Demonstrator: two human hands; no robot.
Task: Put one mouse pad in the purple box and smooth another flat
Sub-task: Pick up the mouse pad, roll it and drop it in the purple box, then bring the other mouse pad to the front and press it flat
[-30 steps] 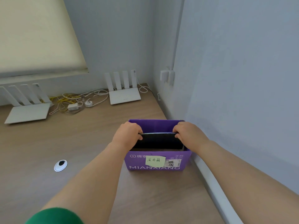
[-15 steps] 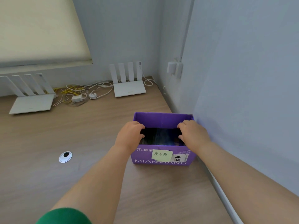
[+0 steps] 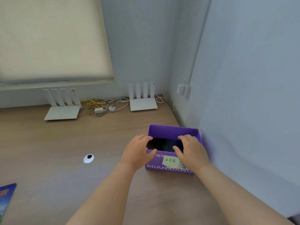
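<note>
The purple box [image 3: 172, 131] stands on the desk by the right wall, with a yellow note on its front. A dark mouse pad [image 3: 164, 144] sits down inside it, partly hidden by my fingers. My left hand [image 3: 138, 151] hovers at the box's left front corner with its fingers spread and the thumb by the front rim. At the right front corner my right hand [image 3: 190, 151] is also spread, holding nothing. A second, colourful mouse pad [image 3: 6, 197] lies at the desk's far left edge, cut off by the frame.
Two white routers [image 3: 62, 111] [image 3: 143, 103] with a tangle of cables [image 3: 100, 105] sit along the back wall. A round cable grommet [image 3: 88, 158] is set into the wooden desk [image 3: 48, 151]. Walls close the right side and the back.
The dark pad has sunk from the box's rim down inside. Both hands have let go of it and drawn back to the front rim with spread fingers.
</note>
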